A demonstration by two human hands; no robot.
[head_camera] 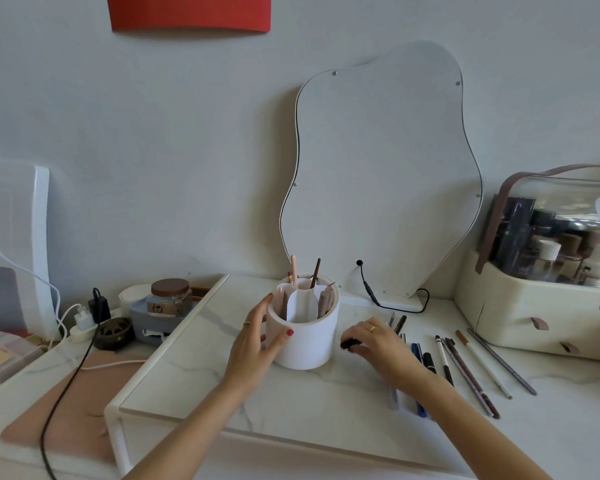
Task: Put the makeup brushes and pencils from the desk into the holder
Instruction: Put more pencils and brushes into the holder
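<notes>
A white round holder [307, 341] with inner dividers stands on the marble desk riser [194, 375]. Several brushes and pencils stick up inside it. My left hand [257, 341] grips its left side, thumb on the front wall. My right hand [374, 344] lies just right of the holder, its fingers closed on a small black item [350, 343]; what it is I cannot tell. Several pencils and brushes [465, 368] lie in a row on the desk to the right, some partly hidden under my right wrist.
A wavy mirror [381, 174] leans on the wall behind the holder, with a black cable [371, 292] at its base. A cream cosmetics case [541, 306] stands at the right. A jar [169, 297], chargers and cables sit at the left.
</notes>
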